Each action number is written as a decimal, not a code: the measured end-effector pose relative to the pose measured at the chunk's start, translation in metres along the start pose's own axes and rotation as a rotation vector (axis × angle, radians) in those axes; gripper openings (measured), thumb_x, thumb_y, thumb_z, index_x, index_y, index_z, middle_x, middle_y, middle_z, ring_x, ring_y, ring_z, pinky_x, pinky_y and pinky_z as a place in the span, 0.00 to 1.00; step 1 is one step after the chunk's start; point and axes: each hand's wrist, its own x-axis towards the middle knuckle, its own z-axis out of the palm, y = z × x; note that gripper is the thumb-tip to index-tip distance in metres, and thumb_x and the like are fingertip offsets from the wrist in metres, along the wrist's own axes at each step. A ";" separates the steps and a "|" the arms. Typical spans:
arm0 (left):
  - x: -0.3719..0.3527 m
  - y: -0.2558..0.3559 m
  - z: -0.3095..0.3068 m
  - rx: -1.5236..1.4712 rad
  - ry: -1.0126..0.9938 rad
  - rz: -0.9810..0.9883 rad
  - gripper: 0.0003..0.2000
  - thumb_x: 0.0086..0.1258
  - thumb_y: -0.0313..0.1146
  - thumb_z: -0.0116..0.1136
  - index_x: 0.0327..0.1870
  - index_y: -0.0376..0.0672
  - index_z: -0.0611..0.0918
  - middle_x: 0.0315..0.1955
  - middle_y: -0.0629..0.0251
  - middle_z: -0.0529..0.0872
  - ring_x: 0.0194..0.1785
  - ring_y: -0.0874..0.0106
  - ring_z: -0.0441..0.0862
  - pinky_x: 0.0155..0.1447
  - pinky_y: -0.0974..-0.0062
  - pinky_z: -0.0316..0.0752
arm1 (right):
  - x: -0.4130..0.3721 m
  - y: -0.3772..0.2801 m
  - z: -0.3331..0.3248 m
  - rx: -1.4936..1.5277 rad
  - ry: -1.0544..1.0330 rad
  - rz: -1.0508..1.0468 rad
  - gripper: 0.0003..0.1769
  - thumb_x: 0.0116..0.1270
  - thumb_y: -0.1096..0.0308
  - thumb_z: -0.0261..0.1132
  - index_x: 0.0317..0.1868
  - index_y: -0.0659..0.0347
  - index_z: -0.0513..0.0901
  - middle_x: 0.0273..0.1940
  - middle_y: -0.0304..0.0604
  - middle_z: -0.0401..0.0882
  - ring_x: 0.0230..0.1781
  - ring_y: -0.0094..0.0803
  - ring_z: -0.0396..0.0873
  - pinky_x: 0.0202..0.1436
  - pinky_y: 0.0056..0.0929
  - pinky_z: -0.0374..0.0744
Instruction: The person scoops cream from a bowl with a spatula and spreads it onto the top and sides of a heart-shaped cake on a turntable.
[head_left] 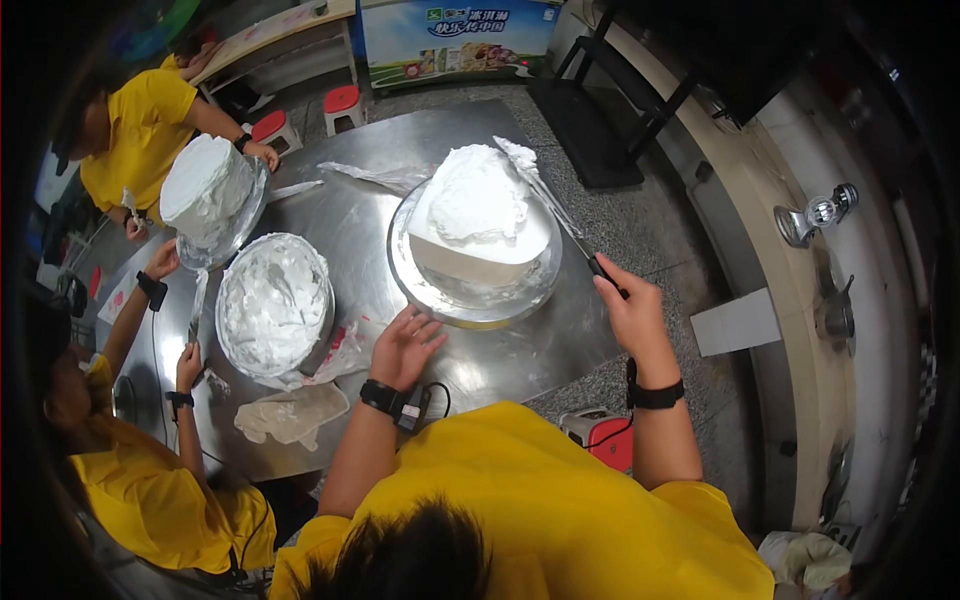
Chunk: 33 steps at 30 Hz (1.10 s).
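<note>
In front of me a white cake form [465, 262] stands on a round metal cake turntable [400, 275]. A rough mound of white cream [476, 195] covers its top, while much of the near side looks smooth and bare. My right hand [637, 312] is closed around the black handle of an icing spatula [560, 215]. The blade slants up to the left, and its tip carries a lump of cream beside the mound. My left hand [405, 347] is palm up with fingers spread, the fingertips right at the turntable's near rim.
Left of the turntable sits a large bowl of cream [322, 330], with a crumpled cloth [290, 418] below it. Two co-workers [150, 470] [135, 130] in yellow are at the left, near another cream-covered cake [208, 190]. Plastic piping bags [380, 178] lie behind. Red stools [610, 440] stand around the metal table [470, 125].
</note>
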 end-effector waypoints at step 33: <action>-0.001 0.007 0.006 0.032 0.053 0.048 0.22 0.69 0.35 0.47 0.62 0.39 0.65 0.50 0.58 0.72 0.55 0.61 0.71 0.64 0.59 0.66 | -0.038 -0.026 -0.021 -0.008 -0.330 -0.145 0.18 0.58 0.75 0.66 0.51 0.59 0.82 0.24 0.48 0.76 0.22 0.32 0.73 0.28 0.27 0.71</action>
